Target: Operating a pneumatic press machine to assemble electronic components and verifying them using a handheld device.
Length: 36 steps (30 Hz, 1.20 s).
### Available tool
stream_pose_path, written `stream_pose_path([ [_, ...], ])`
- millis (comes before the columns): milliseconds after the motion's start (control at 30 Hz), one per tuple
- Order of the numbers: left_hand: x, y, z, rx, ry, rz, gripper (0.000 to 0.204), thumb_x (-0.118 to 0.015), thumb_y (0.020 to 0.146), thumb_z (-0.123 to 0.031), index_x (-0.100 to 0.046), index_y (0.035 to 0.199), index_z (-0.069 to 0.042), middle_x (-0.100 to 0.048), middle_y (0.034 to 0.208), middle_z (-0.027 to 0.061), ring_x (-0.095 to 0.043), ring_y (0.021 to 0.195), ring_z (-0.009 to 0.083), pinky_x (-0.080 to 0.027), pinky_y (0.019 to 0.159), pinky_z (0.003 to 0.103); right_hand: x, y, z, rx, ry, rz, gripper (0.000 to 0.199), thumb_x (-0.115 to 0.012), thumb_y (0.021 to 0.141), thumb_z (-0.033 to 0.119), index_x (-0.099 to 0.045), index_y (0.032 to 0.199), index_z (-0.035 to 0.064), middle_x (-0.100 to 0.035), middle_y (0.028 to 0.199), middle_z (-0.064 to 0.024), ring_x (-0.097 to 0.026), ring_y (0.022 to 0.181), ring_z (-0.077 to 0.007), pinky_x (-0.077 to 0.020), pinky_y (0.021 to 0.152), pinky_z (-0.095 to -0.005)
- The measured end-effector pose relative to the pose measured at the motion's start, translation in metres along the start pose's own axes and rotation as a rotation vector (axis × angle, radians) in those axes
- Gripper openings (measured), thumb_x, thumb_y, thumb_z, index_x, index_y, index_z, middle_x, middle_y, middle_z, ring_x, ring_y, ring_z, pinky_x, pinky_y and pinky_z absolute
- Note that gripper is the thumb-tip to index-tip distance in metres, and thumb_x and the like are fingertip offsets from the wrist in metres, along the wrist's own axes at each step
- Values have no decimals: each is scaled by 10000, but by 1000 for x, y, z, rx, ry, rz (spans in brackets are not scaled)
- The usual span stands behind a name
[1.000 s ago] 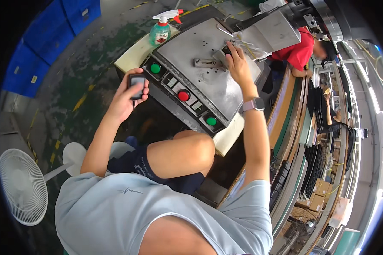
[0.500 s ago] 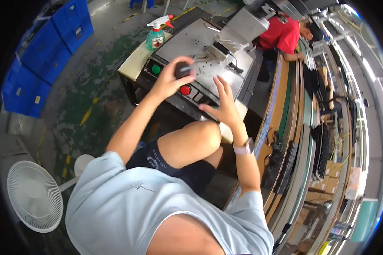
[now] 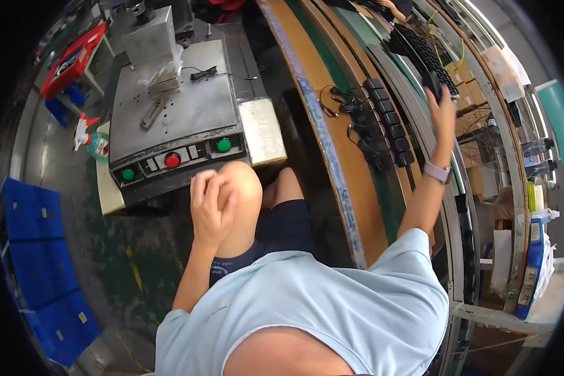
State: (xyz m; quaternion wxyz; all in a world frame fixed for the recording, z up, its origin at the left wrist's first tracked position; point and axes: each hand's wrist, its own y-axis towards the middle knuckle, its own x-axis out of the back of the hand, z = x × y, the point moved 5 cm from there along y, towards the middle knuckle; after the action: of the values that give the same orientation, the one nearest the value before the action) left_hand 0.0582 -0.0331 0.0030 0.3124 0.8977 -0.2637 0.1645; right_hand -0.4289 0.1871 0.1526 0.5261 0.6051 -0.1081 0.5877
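Observation:
My right hand (image 3: 443, 116) is stretched out to the far right, its fingers closed on a black power adapter (image 3: 432, 84) beside a row of black adapters (image 3: 412, 51). Part of the held piece is hidden by the fingers. Over my bare knee, my left hand (image 3: 210, 207) is loosely bent with its fingers a little apart, and nothing shows in it. A metal-topped machine (image 3: 188, 113) stands ahead of that hand, with a red button (image 3: 172, 160) and green buttons (image 3: 224, 145) on its front. A small metal fixture (image 3: 163, 83) and a black cable (image 3: 203, 74) sit on its plate.
Another row of black adapters with cords (image 3: 391, 122) lies on the wooden bench (image 3: 332, 119) to the right. A spray bottle (image 3: 97, 145) stands left of the machine. Blue bins (image 3: 34, 216) line the left side. Another person's hand (image 3: 391, 9) appears at the far bench.
My view has turned right. My left hand has come back from the machine to my knee, without the dark piece it held. My right hand has swung right and gripped a black adapter.

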Motion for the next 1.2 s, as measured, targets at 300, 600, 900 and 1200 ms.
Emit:
stream_pose_path([
  [300,-11,-1,-6,-212,207,25,231,-715,723,-114,-600,917,-61,-539,1143,118,-510,966,319,-438,840,390,-51,-80,-142,17,-394,-78,674,-718,771,472,-556,1185,-35,-601,1153,-277,-614,982,-436,-491,853,-494],
  [600,6,-5,14,-74,-51,57,273,-786,688,-175,-549,744,-52,-538,1163,124,-503,1011,315,-430,888,415,-66,-133,-68,-209,-167,399,684,-864,642,467,-630,962,-91,-669,815,-189,-635,681,-310,-530,658,-382],
  [900,68,97,121,44,-351,-312,224,-727,794,-114,-543,916,-76,-585,951,44,-557,823,182,-459,738,293,81,-108,79,296,162,-212,586,-743,791,84,-492,1320,64,-594,1191,-194,-634,883,-279,-537,796,-366],
  [1200,79,256,260,-142,-250,-108,703,-774,769,-109,-429,1380,-69,-614,1230,144,-601,1081,217,-453,928,287,4,-54,234,468,865,145,520,-619,849,-21,-494,1346,69,-607,1164,-131,-646,865,-213,-540,801,-282],
])
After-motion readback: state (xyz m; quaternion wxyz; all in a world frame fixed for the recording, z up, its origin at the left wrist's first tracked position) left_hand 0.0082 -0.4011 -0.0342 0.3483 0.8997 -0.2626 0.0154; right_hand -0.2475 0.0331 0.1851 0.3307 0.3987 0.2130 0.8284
